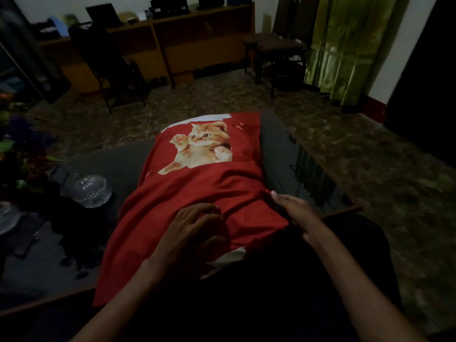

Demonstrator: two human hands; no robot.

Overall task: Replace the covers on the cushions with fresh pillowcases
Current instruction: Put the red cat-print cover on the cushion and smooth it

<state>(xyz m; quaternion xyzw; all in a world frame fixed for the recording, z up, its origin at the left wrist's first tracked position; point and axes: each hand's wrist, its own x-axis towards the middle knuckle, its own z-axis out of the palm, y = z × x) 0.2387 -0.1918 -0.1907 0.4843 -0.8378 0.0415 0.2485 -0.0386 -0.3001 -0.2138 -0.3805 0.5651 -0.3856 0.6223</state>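
Red cat-print pillowcase [197, 193] over cushion [197, 118] on glass table [283, 154]; left hand [195, 228] pressing, right hand [293, 211] pinching edge.

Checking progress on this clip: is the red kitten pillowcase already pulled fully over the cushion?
No: white cushion shows past the far edge of the red pillowcase and at its near edge by the left hand.

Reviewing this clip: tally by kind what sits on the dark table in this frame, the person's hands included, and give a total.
Red kitten-print pillowcase: 1
White cushion inside it: 1
Clear glass bowl: 1
Hands: 2, left hand and right hand, both on the pillowcase
Total: 5
The dark clutter at the table's left edge is too dim to count.
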